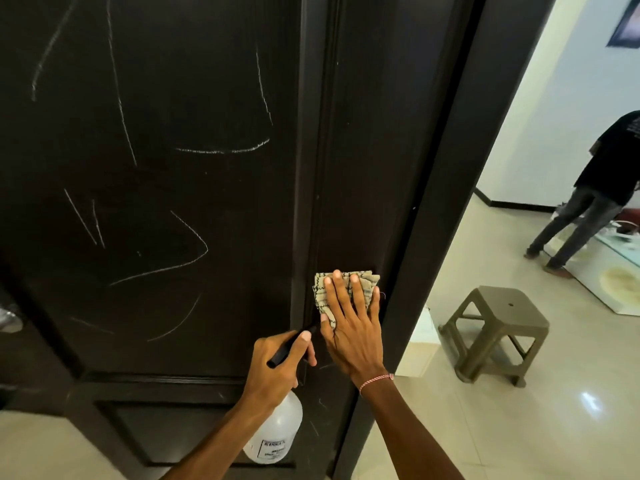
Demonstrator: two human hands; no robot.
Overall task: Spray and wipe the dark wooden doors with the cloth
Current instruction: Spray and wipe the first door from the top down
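The dark wooden door (173, 202) fills most of the view, its panel streaked with white chalk-like marks. My right hand (351, 327) lies flat with spread fingers on a folded beige patterned cloth (367, 282), pressing it against the door's right stile. Just left of it, my left hand (277, 365) grips the black head of a translucent white spray bottle (277, 434), whose body hangs below the hand; its nozzle points toward the door beside the cloth.
A brown plastic stool (498, 330) stands on the tiled floor right of the door edge. Farther back on the right, a person (595, 188) in dark clothes stands by a mat (613, 282). A metal handle (10, 317) shows at the left edge.
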